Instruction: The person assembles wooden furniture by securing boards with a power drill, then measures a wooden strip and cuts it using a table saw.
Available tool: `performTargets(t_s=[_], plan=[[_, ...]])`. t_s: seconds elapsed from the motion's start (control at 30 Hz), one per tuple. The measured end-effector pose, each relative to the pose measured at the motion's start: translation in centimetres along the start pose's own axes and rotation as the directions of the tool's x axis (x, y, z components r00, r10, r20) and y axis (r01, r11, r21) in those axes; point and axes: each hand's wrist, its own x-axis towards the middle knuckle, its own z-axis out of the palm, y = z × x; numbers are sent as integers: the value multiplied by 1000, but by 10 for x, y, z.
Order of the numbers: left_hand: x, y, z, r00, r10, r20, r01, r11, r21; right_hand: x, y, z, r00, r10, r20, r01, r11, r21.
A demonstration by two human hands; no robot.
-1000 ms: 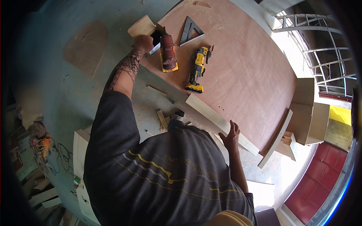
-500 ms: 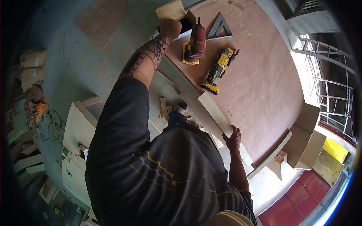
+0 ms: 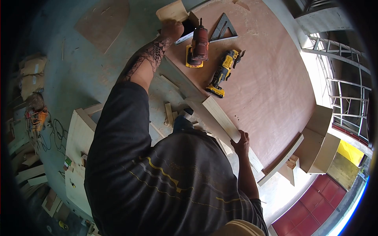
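Observation:
My left hand point(image 3: 172, 30) is stretched out to the table's far left corner, right at an open cardboard box point(image 3: 173, 11) with a dark inside; its fingers are hidden from view. Near the table's front edge, my right hand point(image 3: 241, 142) grips the end of a pale wooden strip point(image 3: 221, 118), which lies along that edge. A red power tool with a yellow base point(image 3: 200, 43) stands beside the box. To its right lies a yellow and black cordless multi-tool point(image 3: 224, 72). Behind them is a dark triangular square point(image 3: 223, 29).
The large plywood-topped table point(image 3: 271, 86) fills the right side. A wooden rail point(image 3: 281, 161) and box-like panels point(image 3: 315, 145) stand at its right end. Offcuts point(image 3: 169, 114) lie on the floor by my feet. Left of me is a pale wooden cabinet point(image 3: 80, 129), with cables point(image 3: 58, 131) beyond.
The whole view has shifted slightly, with the table and tools a little further left. My left hand is still at the box and my right hand still on the strip.

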Motion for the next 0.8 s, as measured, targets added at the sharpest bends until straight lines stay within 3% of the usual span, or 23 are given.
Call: performTargets(t_s=[0.07,0.13,0.2,0.23,0.27,0.3,0.33,0.4,0.43,0.5,0.53,0.57,0.6,0.63,0.67,0.73,0.77,0.8], plan=[[-3,-1,-4,997,43,-56,-43,999,-2,-3,-3,1,997,-18,-75,17,1000,-25],[-6,-3,-30,940,-252,-228,167,927,-335,-4,-21,-4,987,-42,-153,36,998,-45],[-34,-3,-57,864,-372,-339,180,857,-483,0,-45,-11,918,-141,-371,182,980,77],[-56,5,-86,861,-470,-195,243,717,-653,3,-53,-10,932,-81,-354,158,968,194],[-116,24,-96,890,-449,85,360,575,-735,12,-98,-37,987,145,63,-147,695,704],[-147,48,-121,893,-345,290,434,482,-761,22,-110,-33,978,91,190,-210,507,836],[-176,74,-124,898,-192,396,440,364,-821,29,-119,-29,955,5,298,-286,297,911],[-220,140,-145,915,79,397,367,251,-896,49,-146,-20,890,-123,439,-429,95,898],[-234,171,-149,915,168,367,327,227,-917,57,-160,-17,887,-126,445,-435,99,895],[-251,223,-145,910,253,328,295,159,-942,67,-182,-10,704,-233,671,-692,-14,721],[-255,235,-144,912,254,323,302,118,-946,68,-178,-3,700,-236,674,-695,-8,719],[-259,238,-139,912,249,325,305,116,-945,70,-170,7,704,-136,697,-677,169,716],[-260,239,-137,888,256,382,389,26,-921,73,-162,17,715,-33,699,-649,342,680],[-260,240,-133,860,271,434,466,-65,-883,70,-157,22,729,24,684,-668,242,703],[-263,239,-123,860,270,433,466,-71,-882,67,-149,25,727,28,686,-670,246,700],[-277,238,-88,912,-51,408,408,0,-913,59,-139,23,873,305,379,-486,589,646],[-276,236,-76,908,-154,390,400,45,-915,55,-132,21,977,212,-12,-176,843,509],[-275,238,-63,907,-160,388,399,40,-916,54,-117,20,975,127,-183,-23,875,483]])
